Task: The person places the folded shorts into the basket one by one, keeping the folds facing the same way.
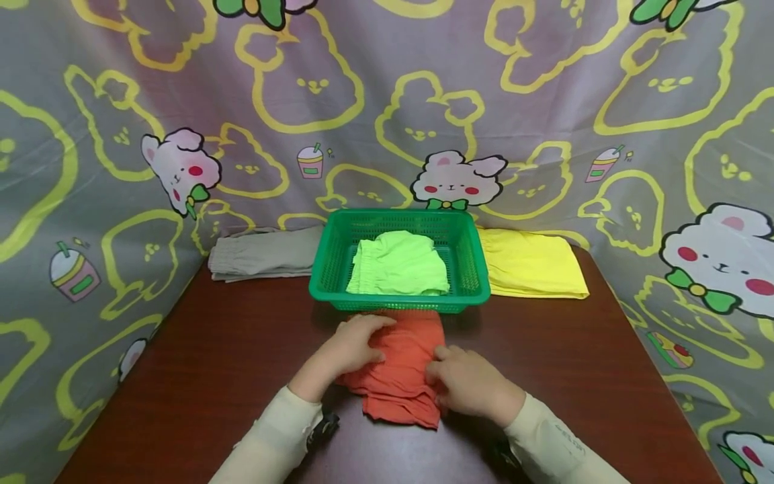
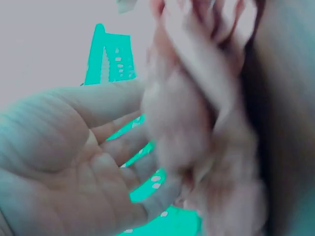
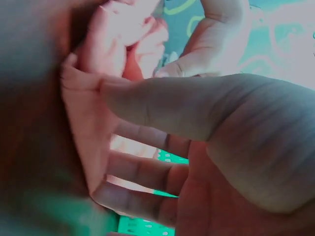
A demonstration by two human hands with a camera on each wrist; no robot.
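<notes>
Orange cloth (image 1: 406, 356) on desk (image 1: 242, 349), just on near side of green basket (image 1: 399, 298); long axis near-far. Lies between grips: right grip (image 1: 468, 382) pinching right edge, left grip (image 1: 355, 346) against left side, clasp uncertain.

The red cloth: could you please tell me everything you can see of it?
The red cloth is orange-red, seemingly soft, thin fabric, folded in wrinkled layers, with a narrower near end. It lies on the table just before the basket; contact there is unclear. The left grip touches its left part; the right grip holds its right edge.
</notes>
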